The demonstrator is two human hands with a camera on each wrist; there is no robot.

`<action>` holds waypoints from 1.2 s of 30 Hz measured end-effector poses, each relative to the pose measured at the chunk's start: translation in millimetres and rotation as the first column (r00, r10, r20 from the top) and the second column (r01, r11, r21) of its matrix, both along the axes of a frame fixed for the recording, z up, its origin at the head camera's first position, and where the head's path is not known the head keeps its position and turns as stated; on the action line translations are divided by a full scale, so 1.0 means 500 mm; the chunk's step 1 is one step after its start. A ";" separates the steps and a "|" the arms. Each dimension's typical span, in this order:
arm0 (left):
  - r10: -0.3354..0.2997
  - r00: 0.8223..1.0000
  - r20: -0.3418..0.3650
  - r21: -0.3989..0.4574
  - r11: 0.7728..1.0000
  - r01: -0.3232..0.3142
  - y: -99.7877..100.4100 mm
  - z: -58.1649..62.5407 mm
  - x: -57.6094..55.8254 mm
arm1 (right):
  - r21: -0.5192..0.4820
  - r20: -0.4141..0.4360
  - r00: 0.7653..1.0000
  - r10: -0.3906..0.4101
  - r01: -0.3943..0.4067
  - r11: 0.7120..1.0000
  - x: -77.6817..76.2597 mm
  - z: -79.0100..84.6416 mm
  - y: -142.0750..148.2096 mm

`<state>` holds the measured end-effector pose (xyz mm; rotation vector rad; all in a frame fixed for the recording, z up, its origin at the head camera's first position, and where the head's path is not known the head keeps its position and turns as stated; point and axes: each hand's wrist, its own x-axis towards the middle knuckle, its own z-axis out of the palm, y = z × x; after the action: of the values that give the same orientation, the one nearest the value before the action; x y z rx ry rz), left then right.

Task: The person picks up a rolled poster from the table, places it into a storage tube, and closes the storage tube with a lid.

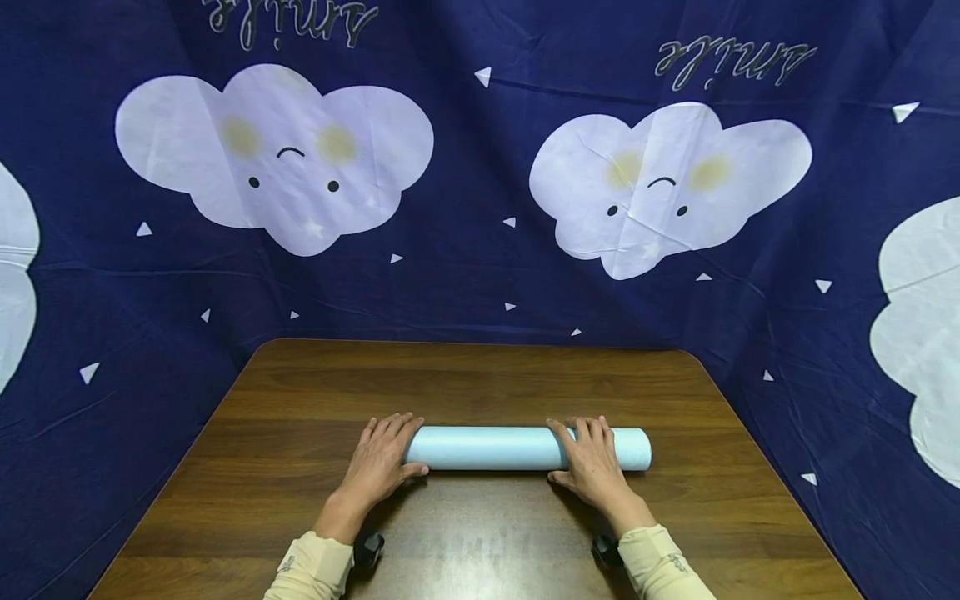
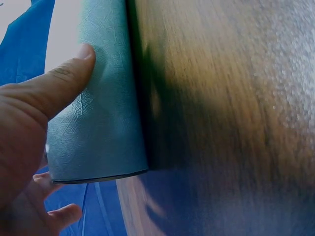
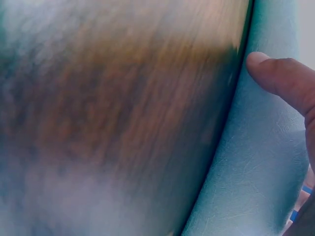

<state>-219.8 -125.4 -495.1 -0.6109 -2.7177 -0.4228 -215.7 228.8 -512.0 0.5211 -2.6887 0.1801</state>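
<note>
A light blue rolled-up mat (image 1: 487,448) with a leather-like surface lies crosswise on the wooden table. My left hand (image 1: 381,454) holds its left end. In the left wrist view the thumb (image 2: 74,73) lies along the roll (image 2: 103,118), and some fingers show past the dark-edged end. Farther right, my right hand (image 1: 592,458) grips the roll a little in from its right end, fingers over the top and thumb on the near side. The right wrist view shows that thumb (image 3: 275,73) against the blue surface (image 3: 251,162); the other fingers are mostly hidden.
The brown table (image 1: 480,533) has rounded far corners. Behind it and along both sides hangs a dark blue cloth (image 1: 465,275) printed with white clouds and small triangles. Black wrist devices (image 1: 368,550) sit by the cream sleeves (image 1: 315,567).
</note>
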 end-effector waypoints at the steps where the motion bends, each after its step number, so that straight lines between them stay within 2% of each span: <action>1: 0.000 1.000 0.000 0.000 1.000 0.000 0.000 0.000 0.000 | -0.002 0.000 1.000 0.002 -0.002 1.000 0.000 0.000 0.000; 9: 0.005 1.000 -0.003 -0.007 1.000 -0.005 0.002 -0.002 -0.004 | -0.019 0.021 1.000 -0.002 0.002 1.000 -0.001 0.003 0.001; 19: -0.002 1.000 -0.030 0.005 1.000 0.002 0.001 -0.004 -0.003 | -0.021 -0.037 0.999 0.023 -0.024 0.999 -0.004 -0.001 0.001; 25: -0.016 0.998 -0.055 0.009 1.000 0.016 0.001 0.006 -0.008 | -0.031 -0.026 0.999 0.037 -0.038 0.999 -0.011 0.009 0.002; 32: -0.002 1.000 -0.009 0.049 0.999 0.002 0.010 0.021 -0.007 | -0.057 -0.055 0.997 0.053 -0.056 0.997 -0.012 0.023 -0.006; 36: 0.021 1.000 -0.009 0.061 0.998 -0.020 0.019 0.024 -0.004 | -0.070 -0.064 0.997 0.050 -0.055 0.996 -0.007 0.025 -0.016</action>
<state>-221.7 -116.0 -482.9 -0.5670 -2.6889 -0.4940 -219.3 221.0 -499.4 0.5661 -2.5990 0.2702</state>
